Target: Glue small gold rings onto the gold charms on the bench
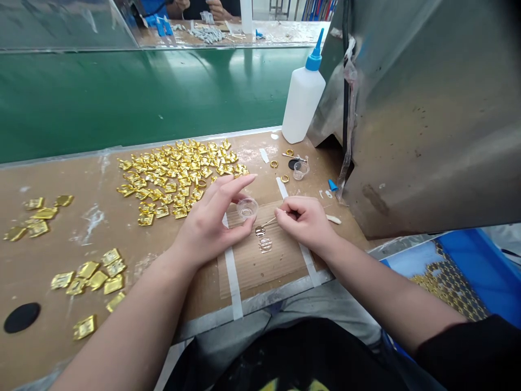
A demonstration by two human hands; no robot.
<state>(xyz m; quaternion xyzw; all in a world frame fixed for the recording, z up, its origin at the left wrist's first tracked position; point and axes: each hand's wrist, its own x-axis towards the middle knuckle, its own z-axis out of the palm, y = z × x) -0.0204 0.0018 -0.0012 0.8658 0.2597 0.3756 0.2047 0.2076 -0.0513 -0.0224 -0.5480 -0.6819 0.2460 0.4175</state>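
Note:
My left hand [209, 222] holds a small clear plastic cup [247, 208] between thumb and fingers, above a taped cardboard piece [268, 269]. A thin stick [269, 221] is pinched in my right hand [303, 220], its tip close to a small dark, shiny round spot [260, 231] on the cardboard. Just below that lies a clear, glossy round patch [265, 245]. Many gold pieces [183, 168] are heaped beyond my left hand.
Smaller groups of gold pieces [97, 278] and a black disc [21, 317] lie at left. A white bottle [303, 103] stands at the back, beside a large metal housing [427, 108]. A blue bin [464, 266] is at right. Another person's hands [217, 10] show across the bench.

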